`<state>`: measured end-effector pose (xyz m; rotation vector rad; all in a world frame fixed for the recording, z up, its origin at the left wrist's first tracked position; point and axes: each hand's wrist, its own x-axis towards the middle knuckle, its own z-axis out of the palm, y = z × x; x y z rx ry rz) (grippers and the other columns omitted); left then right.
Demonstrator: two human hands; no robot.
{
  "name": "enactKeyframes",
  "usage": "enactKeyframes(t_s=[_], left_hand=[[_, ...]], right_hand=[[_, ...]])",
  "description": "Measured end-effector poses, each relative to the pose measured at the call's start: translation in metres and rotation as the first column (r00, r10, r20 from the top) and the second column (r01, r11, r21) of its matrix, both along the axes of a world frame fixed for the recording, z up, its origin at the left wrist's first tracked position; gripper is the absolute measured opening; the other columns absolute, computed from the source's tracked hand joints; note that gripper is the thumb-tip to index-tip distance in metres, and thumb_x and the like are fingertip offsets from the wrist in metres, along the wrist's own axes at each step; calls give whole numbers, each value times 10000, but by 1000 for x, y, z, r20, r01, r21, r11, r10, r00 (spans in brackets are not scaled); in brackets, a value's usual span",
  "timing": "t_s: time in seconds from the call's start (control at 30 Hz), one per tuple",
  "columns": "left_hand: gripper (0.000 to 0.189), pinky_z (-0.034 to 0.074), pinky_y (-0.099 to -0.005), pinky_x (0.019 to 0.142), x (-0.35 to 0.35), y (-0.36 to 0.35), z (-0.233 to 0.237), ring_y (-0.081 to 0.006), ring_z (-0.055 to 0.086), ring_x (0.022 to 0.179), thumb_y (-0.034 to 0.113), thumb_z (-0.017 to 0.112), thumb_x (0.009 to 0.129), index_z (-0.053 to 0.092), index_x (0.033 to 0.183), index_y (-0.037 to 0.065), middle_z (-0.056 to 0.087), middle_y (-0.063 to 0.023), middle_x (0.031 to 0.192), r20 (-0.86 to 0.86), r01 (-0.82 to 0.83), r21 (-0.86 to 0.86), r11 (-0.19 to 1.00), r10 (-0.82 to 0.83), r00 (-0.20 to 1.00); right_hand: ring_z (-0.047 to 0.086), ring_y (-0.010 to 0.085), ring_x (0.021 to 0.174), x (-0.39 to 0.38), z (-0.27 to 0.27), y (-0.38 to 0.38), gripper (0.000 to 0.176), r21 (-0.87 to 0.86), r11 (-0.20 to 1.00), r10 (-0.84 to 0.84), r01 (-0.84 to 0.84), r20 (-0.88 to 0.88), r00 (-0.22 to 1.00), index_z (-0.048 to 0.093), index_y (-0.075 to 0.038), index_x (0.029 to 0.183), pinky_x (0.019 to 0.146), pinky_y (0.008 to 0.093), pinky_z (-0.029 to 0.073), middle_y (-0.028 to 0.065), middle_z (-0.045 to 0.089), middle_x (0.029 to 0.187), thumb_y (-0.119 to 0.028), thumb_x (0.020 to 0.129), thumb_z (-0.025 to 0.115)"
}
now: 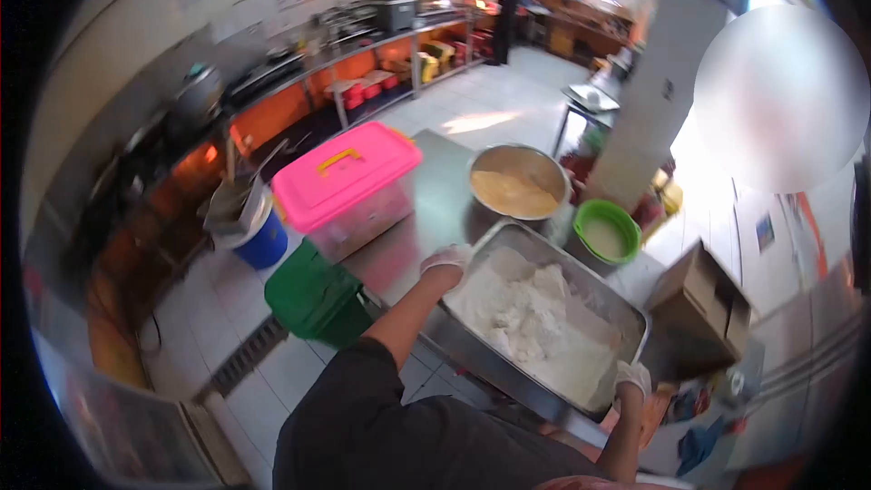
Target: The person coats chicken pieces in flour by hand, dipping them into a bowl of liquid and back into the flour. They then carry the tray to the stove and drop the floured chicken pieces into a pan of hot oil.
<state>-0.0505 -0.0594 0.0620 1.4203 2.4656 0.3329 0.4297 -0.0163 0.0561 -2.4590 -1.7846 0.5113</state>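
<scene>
A large rectangular metal tray (543, 247) heaped with white flour-like dough lumps (531, 313) sits on the steel table (426, 218). My left hand (445, 260), in a thin glove, grips the tray's far-left corner. My right hand (633, 377), also gloved, holds the tray's near-right rim. Both arms wear black sleeves. Beyond the tray stands a round metal bowl (518, 181) of tan batter, and beside it a small green bowl (606, 230) with pale contents.
A clear box with a pink lid (347, 183) is on the table's far left. A green bin (315, 296) and a blue bucket (263, 240) stand on the tiled floor. A cardboard box (703, 304) lies to the right. A person in black (504, 16) stands far back.
</scene>
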Motion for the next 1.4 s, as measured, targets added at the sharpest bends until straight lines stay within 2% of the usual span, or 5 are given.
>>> enactKeyframes(t_s=[0.3, 0.57, 0.7, 0.83, 1.4], left_hand=[[477, 459, -451, 899, -61, -57, -44, -337, 585, 1101, 396, 431, 870, 625, 1154, 66, 599, -173, 1216, 475, -52, 61, 997, 16, 880], [556, 426, -410, 904, -112, -255, -99, -329, 576, 1057, 501, 332, 910, 591, 1178, 89, 574, -142, 1249, 794, -412, -119, 903, 335, 507], [632, 386, -445, 1010, -168, -390, -64, -305, 512, 1212, 484, 262, 921, 433, 1344, 47, 507, -172, 1331, 440, -221, -22, 975, 208, 873], [646, 396, -448, 977, -240, -475, -104, -329, 537, 1163, 504, 231, 925, 527, 1229, 18, 544, -184, 1276, 656, -728, -216, 651, 649, 386], [634, 430, -422, 882, -291, -840, -78, -293, 590, 1027, 500, 271, 950, 618, 1127, 1, 623, -190, 1107, 318, -939, -275, -207, 902, -293]], right_hand=[[635, 328, 836, 24, -25, 7, 450, 195, 980, 62, 45, -507, 860, 647, 20, 1030, 707, 388, 483, 230, 656, 1002, -348, 779, 581], [597, 269, 838, -131, 108, -119, 480, 75, 975, 220, -207, -253, 942, 660, 31, 1031, 762, 397, 472, 176, 667, 901, -386, 791, 673], [604, 269, 904, -208, 75, -131, 381, 168, 893, 435, -417, -558, 707, 663, -8, 1045, 791, 369, 483, 158, 670, 970, -328, 839, 636], [631, 303, 912, -327, 14, -83, 469, -15, 537, 835, -843, 150, 529, 644, 13, 1058, 778, 401, 480, 211, 650, 1055, -359, 775, 619], [601, 341, 1024, -826, -97, -300, 405, 72, 64, 956, -995, -291, 40, 663, -60, 1059, 858, 410, 477, 188, 646, 1066, -382, 822, 596]])
